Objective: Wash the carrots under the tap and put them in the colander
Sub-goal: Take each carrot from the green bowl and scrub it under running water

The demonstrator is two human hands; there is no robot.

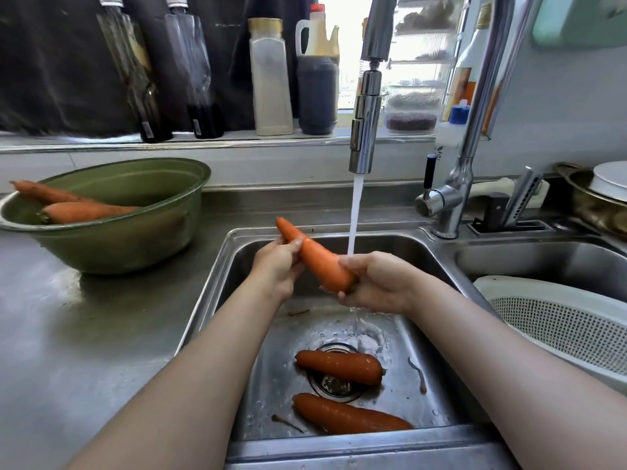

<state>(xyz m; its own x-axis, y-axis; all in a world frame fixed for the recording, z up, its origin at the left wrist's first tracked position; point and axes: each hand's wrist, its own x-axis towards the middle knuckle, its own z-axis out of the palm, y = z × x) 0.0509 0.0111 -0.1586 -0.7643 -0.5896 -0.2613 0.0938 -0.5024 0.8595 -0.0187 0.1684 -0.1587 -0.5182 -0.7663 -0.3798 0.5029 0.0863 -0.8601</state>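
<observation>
1. Steel sink [339,449], its front rim closest to the viewer, has two carrots on its wet floor. The drain carrot [339,366] lies across the drain, and the front carrot [346,418] lies nearer the front wall. Both long axes run roughly left to right.
2. On the steel counter [101,334] to the left stands a green bowl [135,245], with the bowl carrots [84,210] lying against its left side.
3. A white colander [559,320] sits at the right, by the second basin (the frame edge cuts part of it off), well apart from both hands.
4. The tap [364,130] hangs over the basin. Its water stream [354,212] lands where the right fingers meet the thick end of the held carrot [315,257].
5. That carrot is in mid-air above the basin, tilted. Its narrow tip points up and away to the left, and its thick end sits low to the right.
6. The left hand [276,266] curls around the narrower half with the thumb on top. The right hand [376,283] wraps around the thick end, so the carrot spans the two hands.
7. Bottles [271,79] line the sill behind.
</observation>
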